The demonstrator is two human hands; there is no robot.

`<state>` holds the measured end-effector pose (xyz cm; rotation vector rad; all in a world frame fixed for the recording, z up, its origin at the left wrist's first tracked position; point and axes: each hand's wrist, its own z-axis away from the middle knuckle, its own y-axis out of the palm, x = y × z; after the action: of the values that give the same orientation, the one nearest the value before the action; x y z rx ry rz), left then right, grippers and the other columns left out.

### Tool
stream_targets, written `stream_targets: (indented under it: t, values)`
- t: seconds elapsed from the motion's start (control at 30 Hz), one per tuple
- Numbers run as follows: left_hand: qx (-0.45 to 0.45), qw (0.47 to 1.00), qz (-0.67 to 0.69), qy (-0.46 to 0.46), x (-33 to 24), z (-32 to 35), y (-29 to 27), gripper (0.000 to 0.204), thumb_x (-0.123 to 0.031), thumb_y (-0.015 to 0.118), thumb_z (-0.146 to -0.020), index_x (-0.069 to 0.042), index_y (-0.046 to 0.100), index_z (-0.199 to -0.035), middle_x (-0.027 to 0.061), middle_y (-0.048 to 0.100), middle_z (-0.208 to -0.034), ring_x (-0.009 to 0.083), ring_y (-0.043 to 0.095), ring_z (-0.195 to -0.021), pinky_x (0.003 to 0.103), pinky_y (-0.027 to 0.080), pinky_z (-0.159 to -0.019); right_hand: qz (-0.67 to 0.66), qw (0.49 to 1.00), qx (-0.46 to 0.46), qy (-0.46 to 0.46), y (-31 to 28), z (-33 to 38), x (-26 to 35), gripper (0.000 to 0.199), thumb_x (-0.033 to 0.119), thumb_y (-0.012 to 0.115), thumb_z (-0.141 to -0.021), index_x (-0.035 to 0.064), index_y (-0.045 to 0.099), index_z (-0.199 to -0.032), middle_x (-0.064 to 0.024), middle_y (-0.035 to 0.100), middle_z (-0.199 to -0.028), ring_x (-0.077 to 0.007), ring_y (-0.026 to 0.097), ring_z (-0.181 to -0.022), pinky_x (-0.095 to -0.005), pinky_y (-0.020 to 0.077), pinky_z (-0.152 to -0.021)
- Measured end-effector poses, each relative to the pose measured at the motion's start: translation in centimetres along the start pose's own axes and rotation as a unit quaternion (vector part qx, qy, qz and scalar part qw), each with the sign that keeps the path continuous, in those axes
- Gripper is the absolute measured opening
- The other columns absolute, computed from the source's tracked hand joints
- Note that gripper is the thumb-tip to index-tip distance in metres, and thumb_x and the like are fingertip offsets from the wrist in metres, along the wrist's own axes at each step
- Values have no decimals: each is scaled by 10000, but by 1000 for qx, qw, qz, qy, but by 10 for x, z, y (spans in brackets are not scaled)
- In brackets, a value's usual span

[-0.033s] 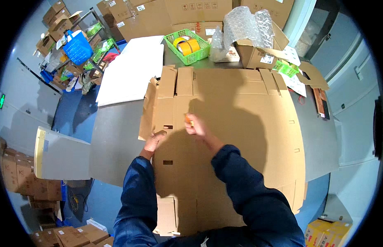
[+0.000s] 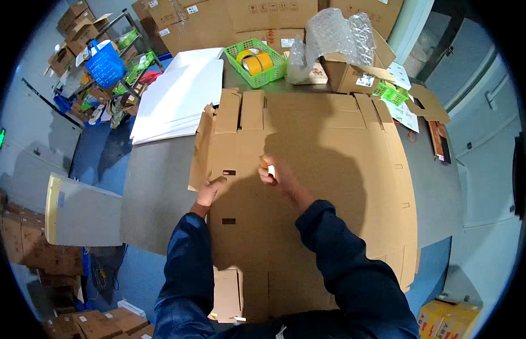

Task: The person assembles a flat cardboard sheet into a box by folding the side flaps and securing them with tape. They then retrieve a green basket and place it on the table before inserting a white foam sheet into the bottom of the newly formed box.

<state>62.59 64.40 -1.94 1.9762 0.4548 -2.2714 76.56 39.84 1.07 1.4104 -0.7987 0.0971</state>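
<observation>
A large flattened cardboard box (image 2: 314,226) lies on the grey table, with flaps along its far side and slots near its left edge. My left hand (image 2: 209,193) grips that left edge, thumb on top and fingers mostly hidden beneath, close to a raised strip of cardboard (image 2: 200,150). Held over the sheet, to the right of the slots, my right hand (image 2: 277,174) is closed around a small orange utility knife (image 2: 265,163). Most of the knife is covered by my fingers, and its blade does not show.
White sheets (image 2: 175,96) are stacked at the table's far left. Behind the cardboard stand a green basket (image 2: 255,79) holding tape rolls (image 2: 257,63) and an open carton (image 2: 353,76) with bubble wrap (image 2: 333,37). A grey panel (image 2: 85,212) juts out at left.
My right hand has shifted slightly to the right with the utility knife, away from my left hand. My left hand keeps its hold on the cardboard edge.
</observation>
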Motion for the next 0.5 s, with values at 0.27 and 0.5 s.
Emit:
stream_targets:
  t: [0.27, 0.5]
  values:
    - [-159, 979, 123, -14, -125, 77, 81, 171, -207, 452, -918, -97, 540, -821, 15, 496, -756, 90, 429, -614, 196, 360, -569, 165, 956, -241, -36, 79, 182, 66, 264, 296, 400, -937, 66, 526, -970, -42, 551, -856, -118, 532, -682, -222, 434, -526]
    - [81, 726, 547, -408, -150, 203, 206, 270, -347, 468, -910, -111, 572, -991, 53, 573, -939, 189, 559, -859, 334, 471, -738, 706, 703, -63, -55, 181, 223, -3, 199, 154, 528, -854, 31, 560, -1008, -90, 583, -993, -247, 561, -894, -342, 433, -804]
